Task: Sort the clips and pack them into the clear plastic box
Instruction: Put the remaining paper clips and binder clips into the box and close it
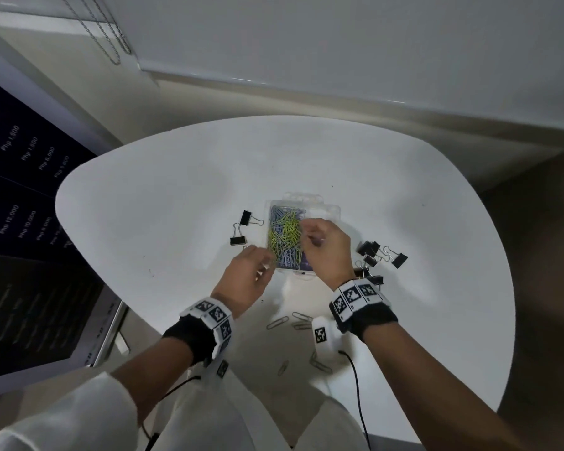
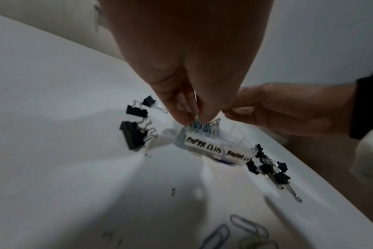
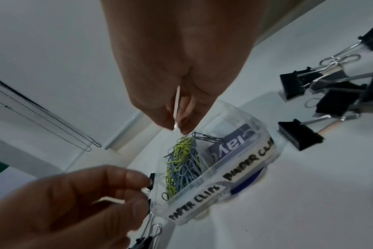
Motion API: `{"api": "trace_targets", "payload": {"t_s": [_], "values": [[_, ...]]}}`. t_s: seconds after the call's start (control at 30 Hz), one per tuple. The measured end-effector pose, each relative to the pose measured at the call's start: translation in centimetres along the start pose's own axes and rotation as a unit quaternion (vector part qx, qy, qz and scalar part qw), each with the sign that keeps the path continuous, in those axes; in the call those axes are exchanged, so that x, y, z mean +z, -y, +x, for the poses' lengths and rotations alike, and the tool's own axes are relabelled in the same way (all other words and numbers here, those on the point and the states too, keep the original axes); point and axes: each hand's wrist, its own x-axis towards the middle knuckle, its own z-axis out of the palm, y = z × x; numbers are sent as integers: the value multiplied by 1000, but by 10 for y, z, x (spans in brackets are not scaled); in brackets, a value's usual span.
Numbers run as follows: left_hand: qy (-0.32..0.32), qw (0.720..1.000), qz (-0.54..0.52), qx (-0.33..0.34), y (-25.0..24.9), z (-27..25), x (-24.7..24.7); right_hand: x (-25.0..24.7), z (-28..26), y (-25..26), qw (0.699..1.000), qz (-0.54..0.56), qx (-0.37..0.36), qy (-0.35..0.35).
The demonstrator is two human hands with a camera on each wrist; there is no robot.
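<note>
The clear plastic box lies open in the middle of the white table, with handwritten "PAPER CLIPS" labels on its front. Yellow-green and grey-blue paper clips fill its left compartment. My right hand hovers over this heap and pinches a grey clip at its top. My left hand is by the box's near left corner, fingers loosely curled, thumb and forefinger apart with nothing between them. Several loose paper clips lie near my wrists. Black binder clips lie left and right of the box.
The table's curved edge runs close on the right and the near side. A dark board with white price text stands to the left. A bead chain hangs at the back wall. A black cable trails from my right wrist.
</note>
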Motion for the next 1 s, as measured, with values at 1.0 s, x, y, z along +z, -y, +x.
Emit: {"api": "trace_targets", "payload": {"t_s": [1.0], "values": [[139,989,50,23,16,-37,14,-27,-13,-1,991,-61,-50,110]]}}
